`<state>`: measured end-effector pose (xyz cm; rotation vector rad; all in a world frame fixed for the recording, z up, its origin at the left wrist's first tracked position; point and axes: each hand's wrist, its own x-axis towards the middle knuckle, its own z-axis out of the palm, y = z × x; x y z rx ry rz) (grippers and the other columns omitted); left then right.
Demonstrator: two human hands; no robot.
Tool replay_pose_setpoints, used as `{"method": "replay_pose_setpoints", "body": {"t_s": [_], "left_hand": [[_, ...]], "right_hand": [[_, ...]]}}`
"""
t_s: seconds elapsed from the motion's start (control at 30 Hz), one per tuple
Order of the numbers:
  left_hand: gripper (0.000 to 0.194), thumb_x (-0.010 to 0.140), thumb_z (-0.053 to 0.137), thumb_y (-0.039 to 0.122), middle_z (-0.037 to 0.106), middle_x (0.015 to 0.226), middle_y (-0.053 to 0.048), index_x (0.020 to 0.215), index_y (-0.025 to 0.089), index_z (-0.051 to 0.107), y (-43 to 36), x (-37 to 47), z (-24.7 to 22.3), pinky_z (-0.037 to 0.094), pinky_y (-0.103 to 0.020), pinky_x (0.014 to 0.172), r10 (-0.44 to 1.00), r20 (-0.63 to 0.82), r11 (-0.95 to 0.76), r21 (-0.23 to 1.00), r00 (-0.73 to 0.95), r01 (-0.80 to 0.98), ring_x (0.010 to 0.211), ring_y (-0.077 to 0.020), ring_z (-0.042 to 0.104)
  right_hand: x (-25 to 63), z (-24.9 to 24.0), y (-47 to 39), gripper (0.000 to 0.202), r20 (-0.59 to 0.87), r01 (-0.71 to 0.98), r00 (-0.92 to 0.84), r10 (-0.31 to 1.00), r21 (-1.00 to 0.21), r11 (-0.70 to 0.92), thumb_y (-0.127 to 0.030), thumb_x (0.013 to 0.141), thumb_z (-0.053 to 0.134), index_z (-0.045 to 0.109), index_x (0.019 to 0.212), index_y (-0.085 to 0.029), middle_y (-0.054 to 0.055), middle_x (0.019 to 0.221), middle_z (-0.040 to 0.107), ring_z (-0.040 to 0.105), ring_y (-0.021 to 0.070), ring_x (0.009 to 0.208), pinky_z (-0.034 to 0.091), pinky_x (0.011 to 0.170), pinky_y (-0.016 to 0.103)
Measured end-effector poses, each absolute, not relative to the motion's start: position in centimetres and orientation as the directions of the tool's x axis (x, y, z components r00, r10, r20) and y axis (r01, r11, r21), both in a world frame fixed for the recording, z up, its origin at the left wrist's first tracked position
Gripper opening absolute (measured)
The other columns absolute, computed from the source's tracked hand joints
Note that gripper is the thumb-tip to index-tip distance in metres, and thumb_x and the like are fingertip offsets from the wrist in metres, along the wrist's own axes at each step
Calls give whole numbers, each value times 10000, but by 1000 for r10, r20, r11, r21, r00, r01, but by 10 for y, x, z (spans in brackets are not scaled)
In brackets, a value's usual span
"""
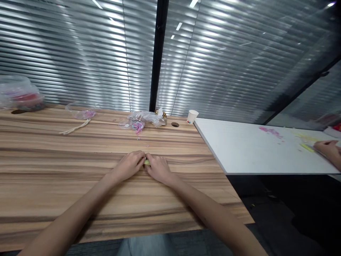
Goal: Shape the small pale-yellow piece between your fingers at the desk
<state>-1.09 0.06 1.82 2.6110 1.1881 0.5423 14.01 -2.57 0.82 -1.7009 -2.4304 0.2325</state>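
Observation:
Over the middle of the wood-grain table [66,185], my left hand [130,164] and my right hand [159,168] meet fingertip to fingertip. Both are closed around a small yellow-green piece [147,162], of which a short stretch shows between them. Its ends are hidden by my fingers, so I cannot tell its kind. Just beyond my hands lie a couple of tiny loose rings [138,138]. Farther back, a clump of small pink and white rings [137,125] spills beside a crumpled clear plastic bag [147,116].
Along the back stand clear plastic tubs [22,96], a clear dish [80,111] with pink bits, a cream cord [76,128] and a paper cup [192,116]. A white table [245,153] adjoins on the right, with another person's hand [327,147] beside a yellow strip [307,147].

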Motion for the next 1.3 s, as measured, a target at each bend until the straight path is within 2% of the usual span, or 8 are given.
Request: {"method": "replay_pose_setpoints", "body": {"t_s": [0.67,1.3], "left_hand": [[215,876,343,204,608,771,-58,805,169,543,3,-13,15,385,-274,623,744,234,-667,308,626,678,699,-184,559],[222,888,332,219,606,801,-59,853,164,544,5,-14,10,390,-271,659,733,231,-678,320,640,662,745,-178,558]], "right_hand": [[141,5,-25,261,74,905,-348,935,-234,355,-263,834,431,456,1083,-189,89,973,647,597,222,890,399,719,297],[141,6,-26,265,81,914,-336,938,-213,345,-276,829,441,465,1078,-191,85,957,655,605,228,867,407,696,295]]}}
